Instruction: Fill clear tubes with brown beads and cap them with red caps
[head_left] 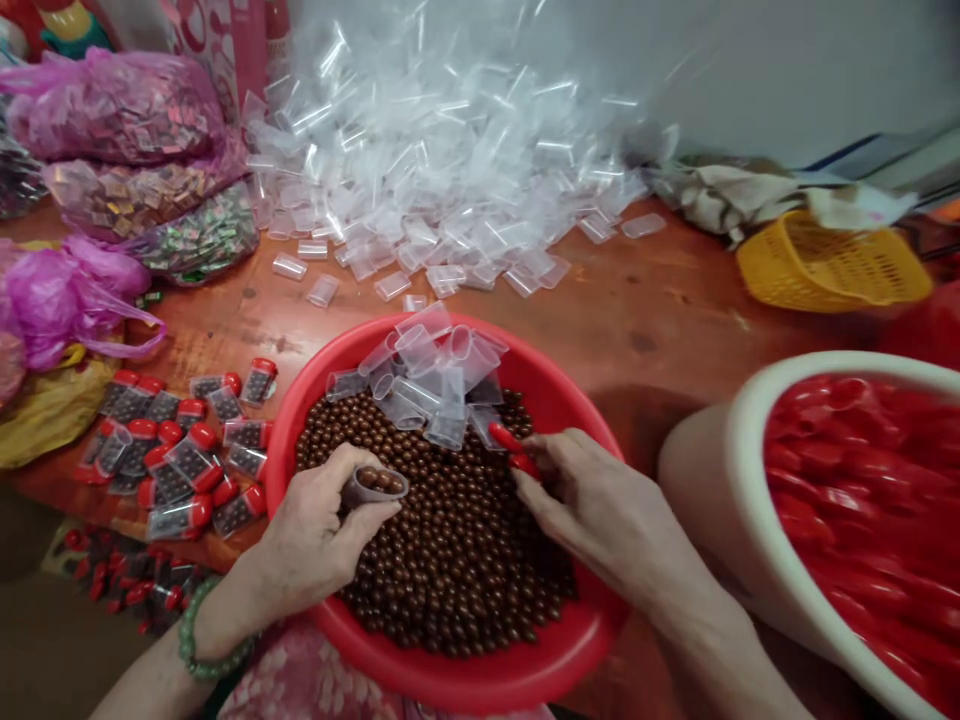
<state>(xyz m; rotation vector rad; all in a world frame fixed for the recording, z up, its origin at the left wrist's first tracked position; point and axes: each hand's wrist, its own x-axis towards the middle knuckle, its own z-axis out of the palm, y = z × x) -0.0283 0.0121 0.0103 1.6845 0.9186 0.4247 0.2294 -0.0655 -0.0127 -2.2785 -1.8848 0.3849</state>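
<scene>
My left hand (322, 530) is wrapped round a clear plastic tube (380, 492), its open mouth showing brown balls inside. Over the right part of the bowl, my right hand (585, 500) pinches a red cap (523, 462) between thumb and fingers. The two hands are apart. Beneath them a red bowl (577, 400) holds a mass of shiny brown balls (457, 560). Several empty clear tubes (431, 385) lie on the balls at the bowl's far side.
A heap of clear tubes (450, 170) covers the back of the table. Filled red-capped tubes (180, 460) lie left. At right stands a white bucket (720, 470) of red caps (862, 500), with a yellow basket (832, 265) behind. Pink bags (120, 110) sit far left.
</scene>
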